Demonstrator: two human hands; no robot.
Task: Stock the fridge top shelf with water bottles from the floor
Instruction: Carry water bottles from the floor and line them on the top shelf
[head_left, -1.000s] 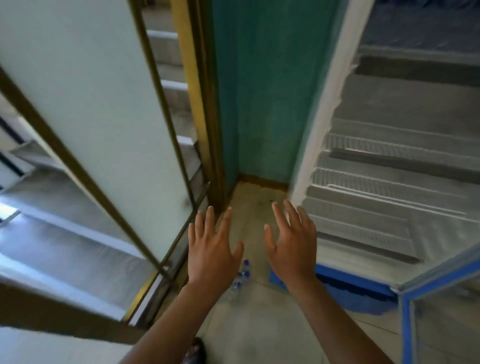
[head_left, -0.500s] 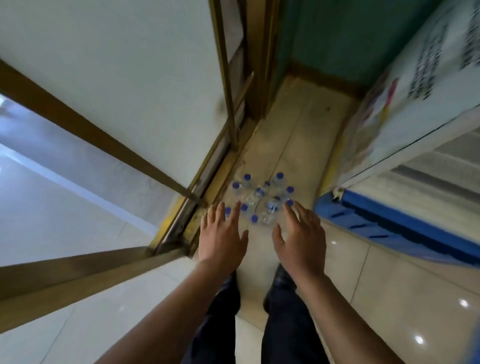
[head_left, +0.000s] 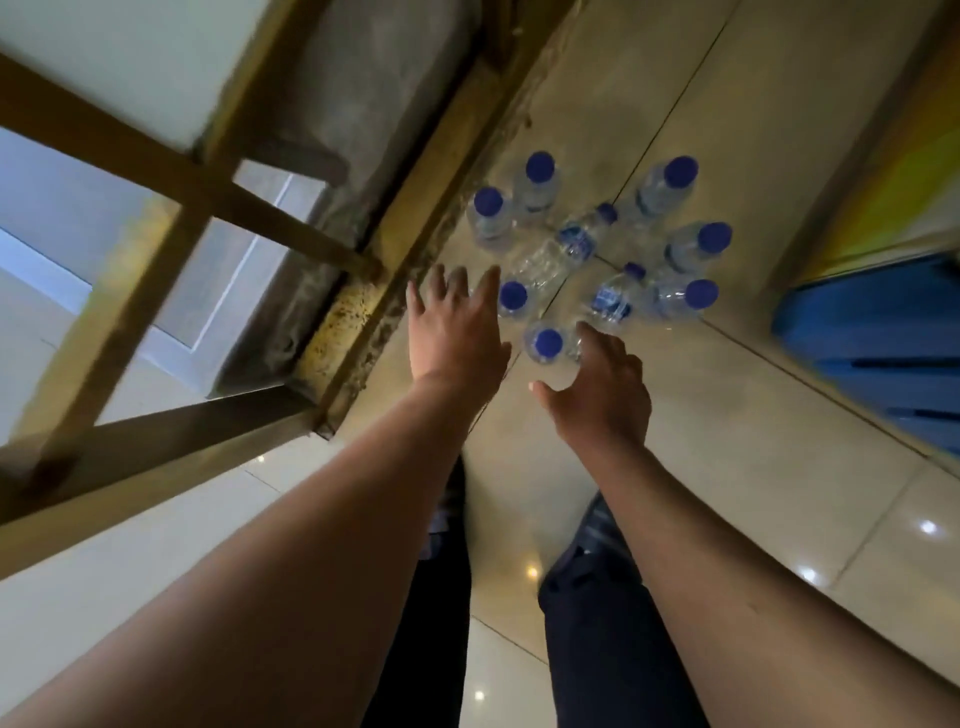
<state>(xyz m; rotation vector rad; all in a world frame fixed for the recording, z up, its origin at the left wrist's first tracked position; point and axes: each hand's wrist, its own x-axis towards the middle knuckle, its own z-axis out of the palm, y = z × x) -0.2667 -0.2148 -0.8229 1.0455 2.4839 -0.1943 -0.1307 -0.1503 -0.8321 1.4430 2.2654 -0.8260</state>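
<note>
Several clear water bottles (head_left: 597, 244) with blue caps sit in a cluster on the tiled floor; most stand upright and two lie on their sides. My left hand (head_left: 457, 332) hovers with fingers spread just left of the nearest standing bottle (head_left: 514, 299). My right hand (head_left: 602, 384) reaches with fingers relaxed toward the closest bottle (head_left: 545, 343), its fingertips beside that bottle. Neither hand holds anything. The fridge shelves are out of view; only the fridge's blue base (head_left: 878, 332) shows at the right.
A brown-framed glass door (head_left: 171, 218) and its floor track (head_left: 363, 317) run along the left of the bottles. My legs and shoes (head_left: 597, 525) stand on glossy tiles below. The fridge side panel (head_left: 893, 171) rises at the right.
The view has swung down from the open fridge to the floor. Both hands have moved down and closer to the bottle cluster, still empty.
</note>
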